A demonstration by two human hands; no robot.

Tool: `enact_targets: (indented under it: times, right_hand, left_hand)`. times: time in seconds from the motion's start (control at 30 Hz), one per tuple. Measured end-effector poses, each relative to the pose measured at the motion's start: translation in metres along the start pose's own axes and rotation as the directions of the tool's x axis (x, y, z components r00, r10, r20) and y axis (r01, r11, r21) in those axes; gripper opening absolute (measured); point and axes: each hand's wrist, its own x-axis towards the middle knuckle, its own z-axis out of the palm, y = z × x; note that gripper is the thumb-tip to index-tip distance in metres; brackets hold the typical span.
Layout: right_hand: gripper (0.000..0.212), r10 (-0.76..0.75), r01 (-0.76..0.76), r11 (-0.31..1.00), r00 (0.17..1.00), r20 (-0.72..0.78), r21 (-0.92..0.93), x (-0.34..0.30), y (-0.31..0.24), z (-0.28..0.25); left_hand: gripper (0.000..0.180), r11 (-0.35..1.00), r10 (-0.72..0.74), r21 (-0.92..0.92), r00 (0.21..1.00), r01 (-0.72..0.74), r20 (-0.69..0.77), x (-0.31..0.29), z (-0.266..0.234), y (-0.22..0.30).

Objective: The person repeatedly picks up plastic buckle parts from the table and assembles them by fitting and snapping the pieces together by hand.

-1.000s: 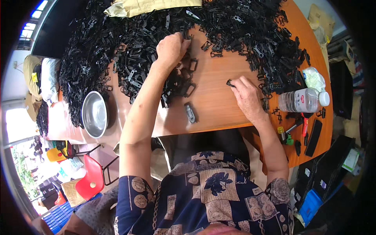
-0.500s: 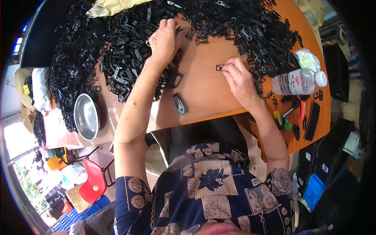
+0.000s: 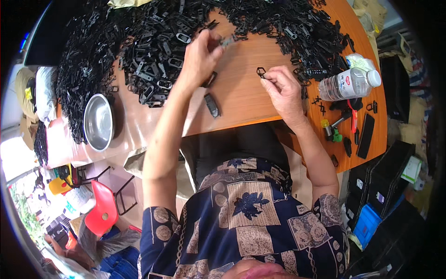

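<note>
My left hand (image 3: 200, 58) is at the near right edge of a big pile of black plastic parts (image 3: 158, 51). Its thumb and fingers pinch a small flat dark part (image 3: 227, 41), blurred by motion. To the right, over bare wood, my right hand (image 3: 282, 88) holds a small black loop-shaped piece (image 3: 261, 72) between thumb and fingertips. The loop stands up from the fingers. A single elongated black part (image 3: 212, 105) lies on the table (image 3: 241, 109) between my forearms. Another dark part (image 3: 210, 79) shows beside my left wrist.
A steel bowl (image 3: 99, 122) stands at the left. Toward the right edge are a clear plastic bottle (image 3: 341, 86), a tool with a green end (image 3: 335, 135) and a black bar (image 3: 366, 136). A red chair (image 3: 102, 209) and another person's arm (image 3: 74, 251) show at lower left.
My left hand has drawn back slightly from the pile, and a part now shows in its fingers. The loop in my right hand has turned upright. Another person's arm has appeared at lower left.
</note>
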Motion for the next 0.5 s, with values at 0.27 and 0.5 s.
enact_targets:
  times: [0.27, 0.5]
  right_hand:
    - [0.012, 0.418, -0.521, 0.575, 0.85, 0.322, 0.63, -0.004, -0.044, 0.022]
    - [0.015, 0.15, -0.082, 0.963, 0.954, 0.259, -0.256, -0.008, -0.002, 0.021]
  left_hand:
    - [0.027, 0.883, -0.193, -0.447, 0.979, 0.146, -0.062, -0.123, -0.004, 0.025]
    - [0.018, 0.822, -0.355, -0.557, 0.872, 0.119, -0.337, -0.198, -0.021, -0.003]
